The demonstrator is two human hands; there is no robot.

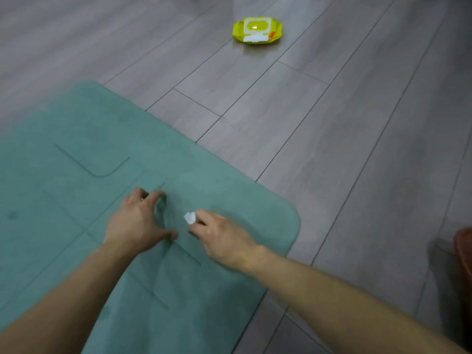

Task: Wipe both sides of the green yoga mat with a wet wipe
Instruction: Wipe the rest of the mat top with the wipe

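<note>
I am on the first step: the mat [76,200] lies flat on the floor [332,149] with its lined face up, and I judge I am wiping that face near its end edge, not far from the rounded corner on my right. My right hand [219,236] pinches a small bunched wipe [190,217] in its fingertips, low over the mat or on it. My left hand [135,223] is spread wide in an arch, thumb and fingertips down on the mat, holding nothing.

Next I should press the wipe flat and stroke along the mat while the left hand steadies it. The underside is not yet turned up.

The yellow pack [257,30] sits on the floor well beyond the end edge. Its label is too small to read, and the mat shows only grooved lines.
</note>
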